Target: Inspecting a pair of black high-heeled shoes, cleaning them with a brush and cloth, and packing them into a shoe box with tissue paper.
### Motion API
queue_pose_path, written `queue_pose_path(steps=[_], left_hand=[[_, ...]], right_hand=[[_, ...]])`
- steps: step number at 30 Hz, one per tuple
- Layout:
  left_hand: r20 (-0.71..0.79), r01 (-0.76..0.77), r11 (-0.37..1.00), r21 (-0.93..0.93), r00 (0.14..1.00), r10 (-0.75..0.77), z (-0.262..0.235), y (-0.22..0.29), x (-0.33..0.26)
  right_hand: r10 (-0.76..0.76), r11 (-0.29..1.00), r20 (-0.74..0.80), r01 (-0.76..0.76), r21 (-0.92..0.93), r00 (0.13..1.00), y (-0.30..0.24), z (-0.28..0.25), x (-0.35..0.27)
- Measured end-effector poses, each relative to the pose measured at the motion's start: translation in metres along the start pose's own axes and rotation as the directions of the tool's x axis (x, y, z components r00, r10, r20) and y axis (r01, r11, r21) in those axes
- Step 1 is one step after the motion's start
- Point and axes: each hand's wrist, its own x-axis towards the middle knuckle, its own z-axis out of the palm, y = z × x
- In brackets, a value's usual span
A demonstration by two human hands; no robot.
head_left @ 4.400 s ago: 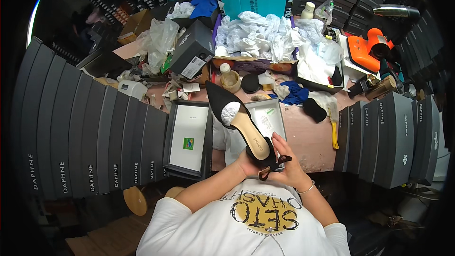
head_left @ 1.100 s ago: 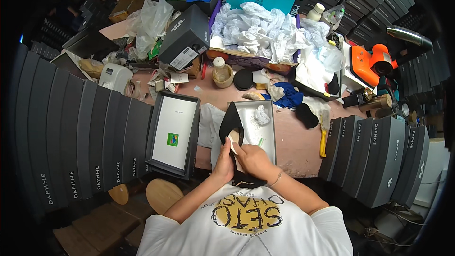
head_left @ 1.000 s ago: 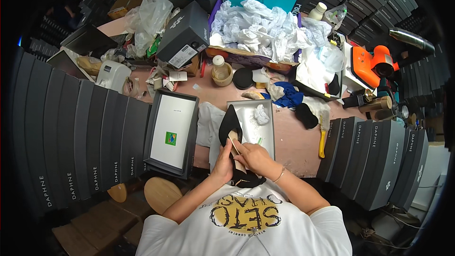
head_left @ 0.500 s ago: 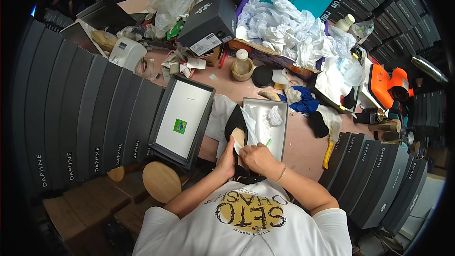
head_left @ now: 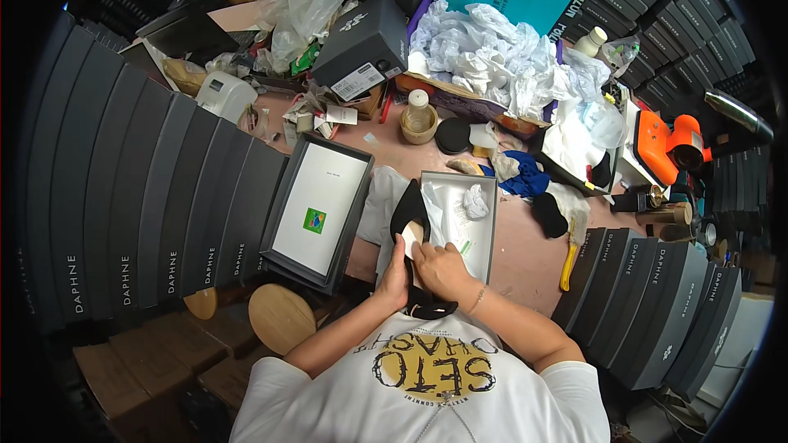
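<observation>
A black pointed-toe shoe (head_left: 408, 207) with a pale insole is held upright close to my body, toe pointing away. My left hand (head_left: 396, 277) is closed along the shoe's left side, thumb up by its opening. My right hand (head_left: 443, 272) has its bent fingers at the opening, pressed against the right edge and the inside. A white insole pad (head_left: 413, 235) shows in the shoe between the hands; its lower part is hidden by my fingers. The black heel end and strap (head_left: 432, 310) hang near my shirt. Behind lies an open grey-rimmed box lid (head_left: 492, 197) with crumpled white paper (head_left: 474, 202).
Left of the shoe stands a dark shoe box (head_left: 361, 189) holding a white sheet. Dark boxes are stacked at left (head_left: 148, 189) and right (head_left: 648, 303). A yellow-handled brush (head_left: 568, 267), a bottle (head_left: 419, 115) and a carton of crumpled paper (head_left: 460, 98) sit beyond.
My right hand has gone from pinching the white pad's edge to pressing at the shoe's opening. The pad now lies farther inside the shoe. The heel and strap show more clearly.
</observation>
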Motion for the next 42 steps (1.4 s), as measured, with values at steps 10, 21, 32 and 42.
queue_pose_path(steps=[10, 21, 32, 42], left_hand=[[0.088, -0.027, 0.996, -0.088, 0.996, 0.035, -0.007, -0.018, 0.008], [0.047, 0.207, 0.976, 0.061, 0.977, -0.21, -0.008, 0.009, -0.002], [0.098, -0.036, 0.995, 0.094, 0.995, 0.027, 0.0, 0.005, -0.003], [0.017, -0.092, 0.991, 0.094, 0.996, 0.09, 0.011, 0.002, -0.006]], right_hand=[[0.192, 0.917, -0.046, -0.163, 0.364, 0.98, 0.024, 0.009, 0.036], [0.353, 0.928, 0.061, -0.342, -0.148, 0.934, 0.146, 0.079, 0.006], [0.472, 0.258, 0.15, -0.299, 0.919, 0.869, 0.033, -0.036, -0.028], [0.579, 0.596, -0.035, -0.393, 0.701, 0.815, -0.002, -0.049, -0.032]])
